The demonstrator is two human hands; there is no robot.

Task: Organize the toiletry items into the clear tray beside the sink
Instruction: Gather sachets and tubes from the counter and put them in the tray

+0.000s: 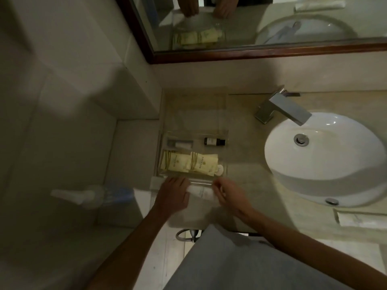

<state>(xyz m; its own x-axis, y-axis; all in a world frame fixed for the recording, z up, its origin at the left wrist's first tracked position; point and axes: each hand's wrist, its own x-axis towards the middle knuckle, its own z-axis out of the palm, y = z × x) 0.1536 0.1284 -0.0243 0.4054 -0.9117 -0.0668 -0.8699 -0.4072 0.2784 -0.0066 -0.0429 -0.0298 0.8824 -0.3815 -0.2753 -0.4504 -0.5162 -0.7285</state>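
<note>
A clear tray (226, 133) sits on the counter left of the sink. In it lie a small dark bottle (214, 141), a small pale bottle (181, 143), two yellow packets (188, 163) and a round white item (219, 169). Just in front of the tray lies a white roll-shaped item (201, 191), blurred. My left hand (173, 192) rests on its left end and my right hand (227, 193) holds its right end with curled fingers.
A white oval sink (326, 147) with a chrome tap (282, 108) is to the right. A folded white cloth (356, 219) lies at the counter's right front. A mirror (251, 24) hangs behind. The wall and a white dispenser (73, 194) are on the left.
</note>
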